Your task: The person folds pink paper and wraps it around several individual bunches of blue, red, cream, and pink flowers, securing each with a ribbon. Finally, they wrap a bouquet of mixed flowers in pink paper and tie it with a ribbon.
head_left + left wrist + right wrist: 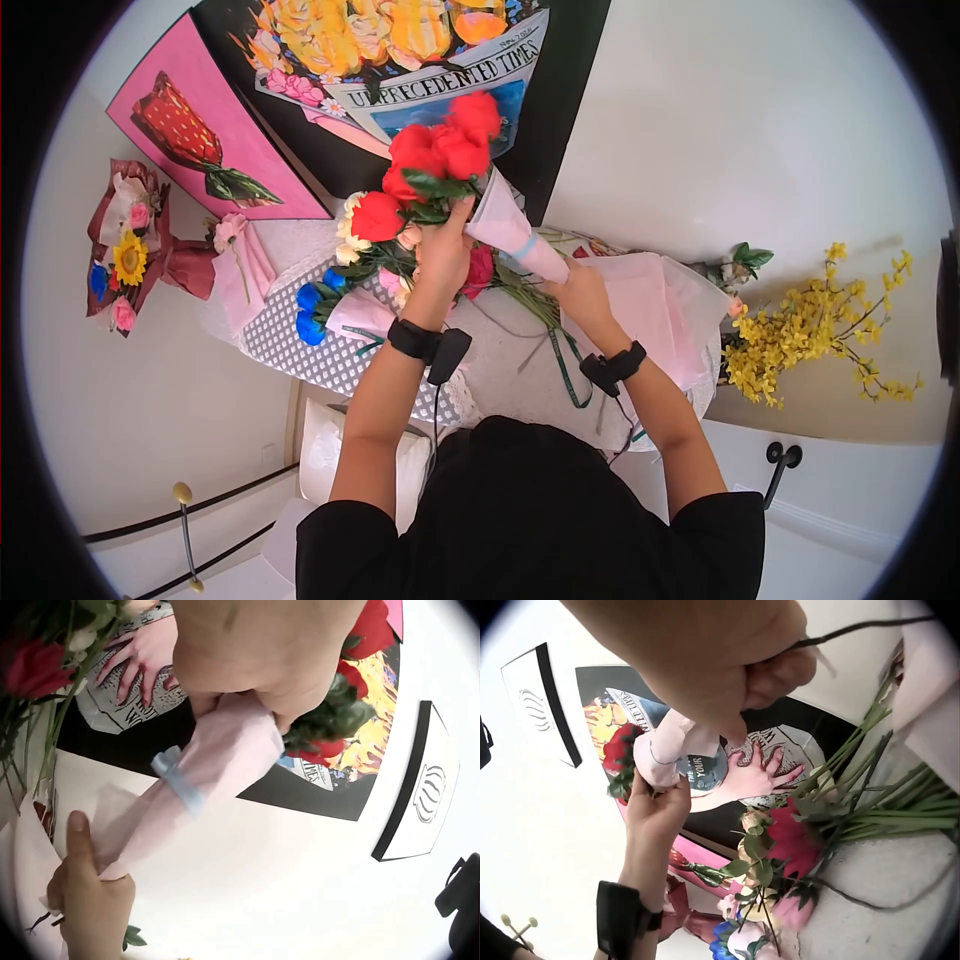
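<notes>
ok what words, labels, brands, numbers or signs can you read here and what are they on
"U…PRECEDENTED TIMES": painted newspaper, one letter covered
"THE", "YOUR": painted blue patch
Other painted newsprint and marks on the green ribbon: too small or blurred to read

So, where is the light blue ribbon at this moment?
In the head view, the light blue ribbon is just right of centre, around the pink paper cone, between the left hand and the right hand.
</notes>
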`<state>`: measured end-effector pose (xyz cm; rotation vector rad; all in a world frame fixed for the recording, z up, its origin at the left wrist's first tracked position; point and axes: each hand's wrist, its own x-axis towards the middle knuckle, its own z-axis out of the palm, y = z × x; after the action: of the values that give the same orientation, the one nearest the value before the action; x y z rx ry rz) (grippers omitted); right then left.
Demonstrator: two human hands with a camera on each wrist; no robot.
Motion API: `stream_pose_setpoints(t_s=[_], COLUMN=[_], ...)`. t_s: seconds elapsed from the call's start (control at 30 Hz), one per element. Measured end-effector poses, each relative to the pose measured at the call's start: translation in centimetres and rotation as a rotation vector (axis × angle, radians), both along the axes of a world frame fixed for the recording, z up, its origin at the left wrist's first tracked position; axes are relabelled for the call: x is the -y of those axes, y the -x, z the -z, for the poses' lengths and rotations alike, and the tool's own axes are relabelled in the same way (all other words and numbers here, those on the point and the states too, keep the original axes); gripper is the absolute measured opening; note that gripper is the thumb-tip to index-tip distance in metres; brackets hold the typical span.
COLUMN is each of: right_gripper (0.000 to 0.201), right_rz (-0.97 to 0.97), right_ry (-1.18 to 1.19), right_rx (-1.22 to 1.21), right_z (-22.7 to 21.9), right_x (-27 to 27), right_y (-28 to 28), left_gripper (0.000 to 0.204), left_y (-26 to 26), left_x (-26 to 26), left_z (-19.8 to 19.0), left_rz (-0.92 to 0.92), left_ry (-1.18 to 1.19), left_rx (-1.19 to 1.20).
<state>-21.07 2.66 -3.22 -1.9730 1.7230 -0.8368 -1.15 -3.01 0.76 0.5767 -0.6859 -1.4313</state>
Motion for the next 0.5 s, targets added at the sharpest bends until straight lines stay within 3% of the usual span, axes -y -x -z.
stream_pose_setpoints(t_s=[0.03, 0.1, 0.23, 0.33, 0.4, 0.43, 0.5], right_gripper=[0.022, 0.019, 0.024, 0.039, 0.061, 0.061, 0.086], right_rz=[-0.001, 0.077, 0.092, -0.033, -0.073, -0.076, -0.212], right_ry=[-0.001, 0.079, 0.186, 0.265, 0.138, 0.14, -0.082], right_rx=[0.002, -0.099, -0.222, -0.361, -0.268, -0.268, -0.049], right_z=[0.1, 0.1, -0.4, 0.0, 0.8, 0.9, 1.2], right_x=[0.2, 0.8, 0.7, 0.4, 0.3, 0.2, -0.1], right_y=[-0.1, -0.2, -1.0, -1.4, -1.3, -0.8, 0.8], left_gripper=[0.033, 0.037, 0.047, 0.048, 0.048, 0.047, 0.046], left_y=[0.1, 0.8, 3.2, 2.0, 1.8, 1.5, 0.5], left_x=[-0.1, -0.7, -2.8, -1.3, -1.6, -1.7, -1.7], left_z=[1.2, 3.4, 1.6, 1.8, 0.4, 0.0, -0.4], left_rz=[-0.001, 0.076, -0.089, -0.111, -0.133, -0.12, -0.119], left_ry=[-0.001, 0.079, 0.029, -0.128, -0.063, -0.038, -0.015], left_rx=[0.002, -0.295, -0.014, 0.025, -0.025, -0.05, -0.075])
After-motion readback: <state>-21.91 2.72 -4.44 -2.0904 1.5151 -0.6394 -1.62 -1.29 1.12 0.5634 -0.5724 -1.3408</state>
